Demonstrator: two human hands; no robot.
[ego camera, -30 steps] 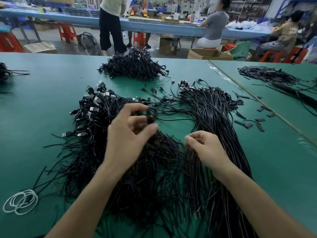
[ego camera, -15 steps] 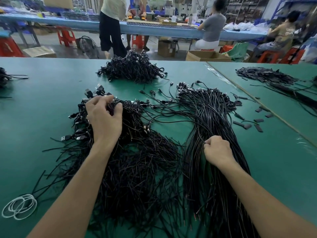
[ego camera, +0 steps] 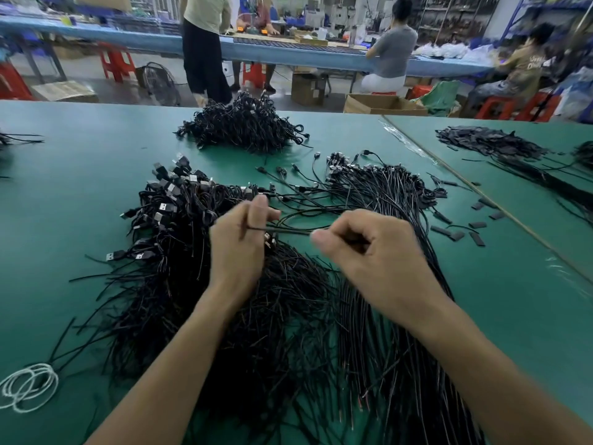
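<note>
Head camera view, looking down at a green bench (ego camera: 64, 220) covered in thin black USB cables. The left hand (ego camera: 237, 252) and right hand (ego camera: 375, 255) are held just above the heaps. Each has its fingers curled, pinching one single cable (ego camera: 288, 231) drawn taut between them. The cable's plug (ego camera: 269, 238) hangs beside the left palm. Below the left hand lies a tangled pile (ego camera: 179, 226). Below the right hand lies a straighter bundle (ego camera: 394, 200), its plugs pointing away. Likely risks: the cable's trailing end cannot be traced and may be caught in the tangle, so a pull could drag neighbouring cables out and muddle both heaps. A thin, slick cable could also slip from so light a pinch and drop back among lookalikes.
</note>
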